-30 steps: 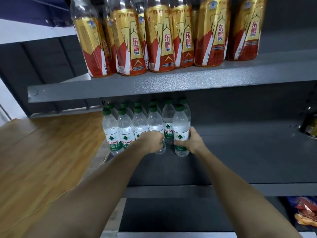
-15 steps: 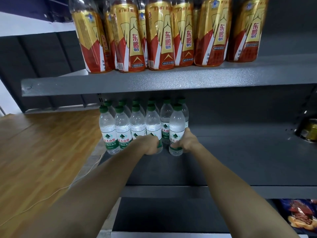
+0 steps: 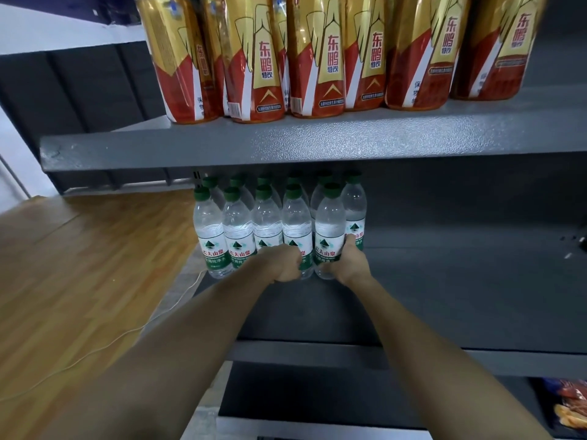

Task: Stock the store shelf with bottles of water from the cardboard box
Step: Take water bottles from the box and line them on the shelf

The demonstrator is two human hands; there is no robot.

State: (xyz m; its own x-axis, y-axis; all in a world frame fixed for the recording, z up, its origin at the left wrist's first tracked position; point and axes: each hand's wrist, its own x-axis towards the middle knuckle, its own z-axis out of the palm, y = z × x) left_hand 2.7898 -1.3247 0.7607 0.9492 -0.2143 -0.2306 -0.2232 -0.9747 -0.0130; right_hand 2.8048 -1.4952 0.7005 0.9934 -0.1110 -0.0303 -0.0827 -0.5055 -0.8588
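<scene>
Placement is the step in hand: you are setting two water bottles into the front row on the middle shelf (image 3: pixel 444 296), under the upper shelf (image 3: pixel 317 141) that carries the gold-and-red drink bottles (image 3: pixel 270 58).

Left hand (image 3: pixel 283 264): fingers curled round the lower body of the fourth front bottle (image 3: pixel 297 230), which stands upright against the block of water bottles (image 3: pixel 238 230) to its left. Right hand (image 3: pixel 348 265): wrapped round the label band of the end bottle (image 3: pixel 330 230), thumb up its right side; this bottle also stands upright, just beside the left hand's one and in front of a back-row bottle (image 3: pixel 354 204).

Both bases appear to be down on the middle shelf (the hands hide part of each, so contact is a judgement). The front row sits near the back row and well back from the shelf's front lip.

Next move, in my judgement: loosen both grips without tipping either bottle, draw the hands straight back toward the lip, then return to the cardboard box, which is not in view. The ground to the right of the end bottle is bare, so later bottles can go there.
</scene>
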